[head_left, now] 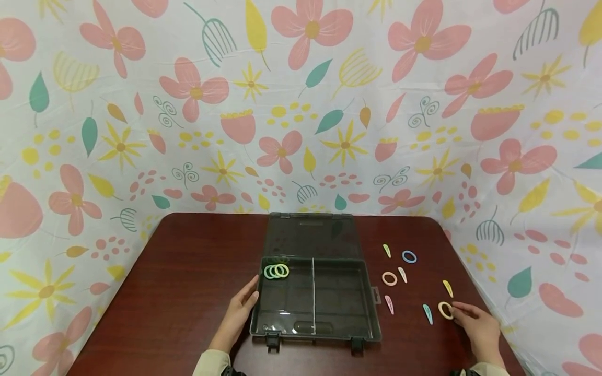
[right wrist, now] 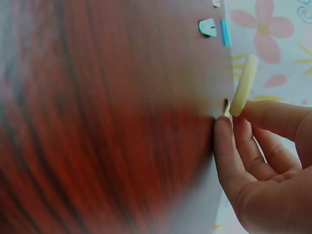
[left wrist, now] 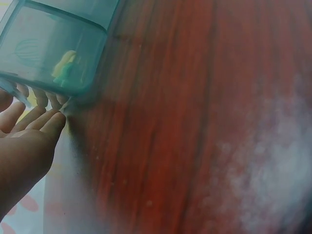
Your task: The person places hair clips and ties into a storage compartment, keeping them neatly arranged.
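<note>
In the head view my right hand [head_left: 479,329] pinches a pale yellow hair tie [head_left: 446,310] between thumb and finger at the table's right side. The right wrist view has this hair tie [right wrist: 244,85] tilted up at the fingertips. My left hand [head_left: 237,313] touches the left wall of a dark see-through divided box [head_left: 345,334], its fingers fairly straight. The box lies with its lid [head_left: 312,237] folded back. Overlapping green and yellow hair ties [head_left: 276,271] sit in the back left of its left compartment. A yellow hair clip [head_left: 448,288] lies just behind my right hand.
Right of the box lie a blue hair tie [head_left: 409,256], a peach hair tie [head_left: 389,279], a green clip [head_left: 386,250], a white clip [head_left: 402,275], a pink clip [head_left: 389,305] and a teal clip [head_left: 427,314]. A flowered cloth [head_left: 301,156] hangs behind the dark red table [head_left: 197,261].
</note>
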Demonstrator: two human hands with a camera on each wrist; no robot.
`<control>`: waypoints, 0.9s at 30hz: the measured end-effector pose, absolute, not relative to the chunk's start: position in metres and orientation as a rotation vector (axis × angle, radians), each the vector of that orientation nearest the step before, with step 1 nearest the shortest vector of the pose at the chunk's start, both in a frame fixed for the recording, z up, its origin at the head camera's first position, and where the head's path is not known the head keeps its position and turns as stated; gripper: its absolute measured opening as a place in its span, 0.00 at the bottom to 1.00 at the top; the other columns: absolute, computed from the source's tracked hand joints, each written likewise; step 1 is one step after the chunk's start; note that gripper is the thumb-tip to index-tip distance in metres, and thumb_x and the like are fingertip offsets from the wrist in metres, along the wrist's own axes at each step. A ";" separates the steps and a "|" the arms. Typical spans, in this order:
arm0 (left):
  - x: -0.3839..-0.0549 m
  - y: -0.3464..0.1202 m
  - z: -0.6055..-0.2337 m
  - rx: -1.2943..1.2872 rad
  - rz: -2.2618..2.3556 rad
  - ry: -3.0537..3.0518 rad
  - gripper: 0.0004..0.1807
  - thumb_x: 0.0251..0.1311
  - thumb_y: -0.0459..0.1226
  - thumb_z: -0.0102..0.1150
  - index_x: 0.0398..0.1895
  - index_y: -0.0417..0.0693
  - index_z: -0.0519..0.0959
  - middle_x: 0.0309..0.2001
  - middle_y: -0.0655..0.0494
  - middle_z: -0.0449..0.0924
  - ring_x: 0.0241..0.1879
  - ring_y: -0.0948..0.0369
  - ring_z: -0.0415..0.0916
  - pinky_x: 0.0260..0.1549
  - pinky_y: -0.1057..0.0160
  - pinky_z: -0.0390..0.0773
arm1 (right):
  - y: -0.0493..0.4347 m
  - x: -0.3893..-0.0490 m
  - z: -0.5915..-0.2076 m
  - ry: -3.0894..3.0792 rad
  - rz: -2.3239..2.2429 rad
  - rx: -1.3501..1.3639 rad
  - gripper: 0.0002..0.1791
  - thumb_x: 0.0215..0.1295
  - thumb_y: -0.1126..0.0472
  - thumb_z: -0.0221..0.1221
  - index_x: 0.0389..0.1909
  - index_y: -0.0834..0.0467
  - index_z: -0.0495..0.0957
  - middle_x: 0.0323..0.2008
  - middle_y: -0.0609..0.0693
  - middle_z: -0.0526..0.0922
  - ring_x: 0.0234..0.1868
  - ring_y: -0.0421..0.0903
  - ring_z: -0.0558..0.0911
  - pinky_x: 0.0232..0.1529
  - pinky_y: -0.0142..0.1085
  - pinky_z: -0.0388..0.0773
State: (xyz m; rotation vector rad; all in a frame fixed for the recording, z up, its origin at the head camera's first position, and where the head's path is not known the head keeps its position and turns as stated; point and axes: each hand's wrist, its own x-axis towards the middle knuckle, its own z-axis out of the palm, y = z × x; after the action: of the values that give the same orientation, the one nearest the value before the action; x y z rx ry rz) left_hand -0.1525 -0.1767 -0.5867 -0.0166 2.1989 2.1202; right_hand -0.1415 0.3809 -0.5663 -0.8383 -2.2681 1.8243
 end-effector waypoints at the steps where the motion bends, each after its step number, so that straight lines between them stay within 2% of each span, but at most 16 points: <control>1: -0.153 -0.177 -0.587 -0.019 2.120 2.195 0.29 0.72 0.35 0.48 0.74 0.45 0.58 0.72 0.41 0.54 0.72 0.45 0.48 0.67 0.42 0.52 | 0.380 -0.142 -0.566 -2.225 1.870 -0.829 0.12 0.58 0.70 0.64 0.27 0.47 0.83 0.22 0.34 0.82 0.26 0.31 0.82 0.31 0.30 0.81; 6: -0.153 -0.177 -0.587 -0.034 2.106 2.192 0.29 0.71 0.37 0.50 0.74 0.47 0.58 0.72 0.42 0.55 0.72 0.45 0.49 0.67 0.43 0.53 | 0.375 -0.144 -0.561 -2.061 2.017 -0.797 0.11 0.57 0.70 0.66 0.28 0.48 0.84 0.24 0.36 0.83 0.27 0.34 0.83 0.32 0.33 0.82; 13: -0.154 -0.176 -0.588 -0.060 2.106 2.191 0.28 0.71 0.36 0.50 0.73 0.48 0.60 0.72 0.43 0.56 0.71 0.45 0.50 0.67 0.43 0.53 | 0.366 -0.146 -0.548 -1.959 2.142 -0.675 0.08 0.53 0.67 0.70 0.32 0.50 0.88 0.27 0.36 0.84 0.29 0.34 0.85 0.34 0.31 0.82; 18: -0.154 -0.176 -0.589 -0.078 2.096 2.200 0.28 0.71 0.35 0.49 0.73 0.48 0.61 0.72 0.43 0.57 0.71 0.45 0.51 0.66 0.43 0.54 | 0.356 -0.151 -0.537 -2.015 2.169 -0.600 0.09 0.55 0.66 0.69 0.35 0.49 0.88 0.32 0.32 0.83 0.31 0.32 0.84 0.37 0.30 0.81; 23: -0.154 -0.176 -0.589 -0.068 2.086 2.214 0.28 0.72 0.36 0.49 0.73 0.48 0.60 0.72 0.42 0.57 0.71 0.44 0.51 0.65 0.41 0.55 | 0.343 -0.159 -0.527 -2.133 2.106 -0.501 0.08 0.57 0.63 0.68 0.39 0.52 0.87 0.34 0.31 0.82 0.34 0.31 0.83 0.40 0.31 0.81; 27: -0.154 -0.176 -0.588 -0.089 2.092 2.196 0.28 0.71 0.37 0.50 0.73 0.50 0.61 0.72 0.44 0.56 0.71 0.44 0.50 0.66 0.41 0.54 | 0.330 -0.169 -0.518 -2.291 1.968 -0.451 0.13 0.60 0.58 0.66 0.44 0.58 0.85 0.33 0.31 0.82 0.34 0.31 0.83 0.40 0.32 0.81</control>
State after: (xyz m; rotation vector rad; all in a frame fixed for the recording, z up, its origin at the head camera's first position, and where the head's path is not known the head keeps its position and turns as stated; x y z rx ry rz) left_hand -0.1545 -0.1761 -0.5883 -0.0890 2.1965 2.0924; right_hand -0.1693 0.3298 -0.5181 -0.4507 -2.2910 1.9683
